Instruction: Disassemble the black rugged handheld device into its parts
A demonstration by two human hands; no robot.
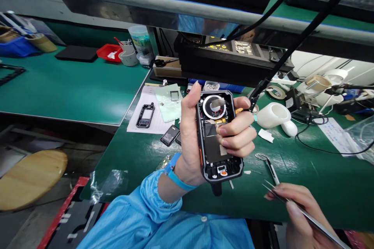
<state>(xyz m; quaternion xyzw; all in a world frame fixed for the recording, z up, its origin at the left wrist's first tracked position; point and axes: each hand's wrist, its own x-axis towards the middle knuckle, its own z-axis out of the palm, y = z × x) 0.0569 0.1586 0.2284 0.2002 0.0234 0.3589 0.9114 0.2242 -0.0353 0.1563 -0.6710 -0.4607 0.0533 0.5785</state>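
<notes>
My left hand (189, 132), with a blue wrist strap (179, 179), grips an opened handheld radio (216, 153) above the bench. Its inner side faces me, showing a round white-rimmed speaker (214, 107), dark film and an orange spot near the lower end. A stubby black antenna points toward me. My fingers curl over its right edge onto the inside, partly hiding the parts there. At lower right, my right hand (304, 206) pinches metal tweezers (314, 223), whose tips are slightly apart and clear of the radio. Beyond them lies a metal tool with a looped end (270, 167).
A black front housing (145, 115) lies on paper at left, near a dark battery-like block (170, 135). A circuit board (163, 162) sits by my left wrist. White rounded containers (273, 114) stand at right. A black cable arm (300, 42) slants overhead before the shelf.
</notes>
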